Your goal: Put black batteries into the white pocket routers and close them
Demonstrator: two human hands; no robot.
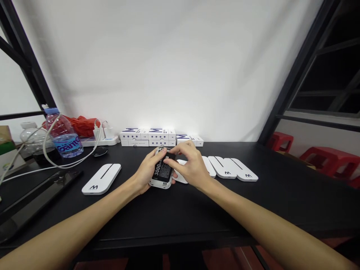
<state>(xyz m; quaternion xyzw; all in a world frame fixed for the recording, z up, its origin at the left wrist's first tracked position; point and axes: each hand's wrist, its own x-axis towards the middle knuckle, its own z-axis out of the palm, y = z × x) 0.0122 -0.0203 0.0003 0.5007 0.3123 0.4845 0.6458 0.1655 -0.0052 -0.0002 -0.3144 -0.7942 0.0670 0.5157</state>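
My left hand cradles a small white device with its back open, fingers wrapped round its left side. A black battery marked 3000 lies in the device's back. My right hand is over the battery's upper end, thumb and fingertips pinching it. Both hands hover just above the black table at its middle.
One white device with an M logo lies to the left, and three more overlap in a row to the right. White boxes line the wall. At the far left stand a water bottle, a jar, a power strip and cables.
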